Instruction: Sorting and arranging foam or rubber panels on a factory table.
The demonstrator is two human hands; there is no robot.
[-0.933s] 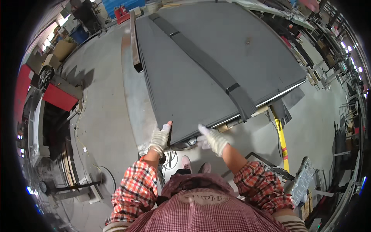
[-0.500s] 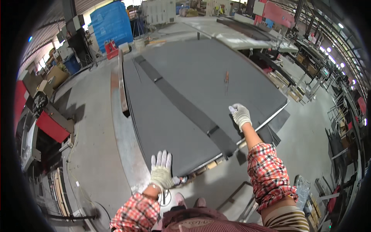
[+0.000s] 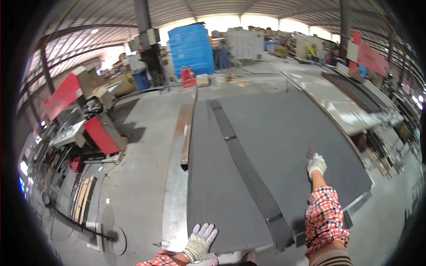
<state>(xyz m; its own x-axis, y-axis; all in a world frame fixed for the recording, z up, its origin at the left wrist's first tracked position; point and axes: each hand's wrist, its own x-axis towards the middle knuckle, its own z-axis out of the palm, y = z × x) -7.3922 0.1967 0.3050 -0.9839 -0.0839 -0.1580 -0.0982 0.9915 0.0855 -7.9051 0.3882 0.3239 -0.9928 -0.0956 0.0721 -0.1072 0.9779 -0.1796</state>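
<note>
My left hand (image 3: 200, 241), in a white-and-cream knit glove, lies flat with fingers spread at the near left corner of a dark grey sheet stack (image 3: 262, 124). My right hand (image 3: 317, 165), gloved alike, reaches over the right part of the sheet with its fingers forward and slightly bent. Just beyond its fingertips lies a slim tool with a reddish handle (image 3: 309, 150), blurred; whether the fingers touch it is unclear. Between my hands a long dark strip bundle (image 3: 248, 173) runs from far left to near right across the sheet, with a band near each end.
A rusty metal beam (image 3: 187, 137) stands along the sheet's left edge, above a pale metal plate (image 3: 175, 213). Red-sided machinery (image 3: 101, 135) is farther left. Beyond the sheet are a blue-wrapped stack (image 3: 191, 51) and a red object (image 3: 188, 77). A pale table (image 3: 341, 108) adjoins at the right.
The view has tilted up and turned left, so the scene sits lower and farther right. My right hand has moved forward to the reddish-handled tool. My left hand stays flat on the near corner.
</note>
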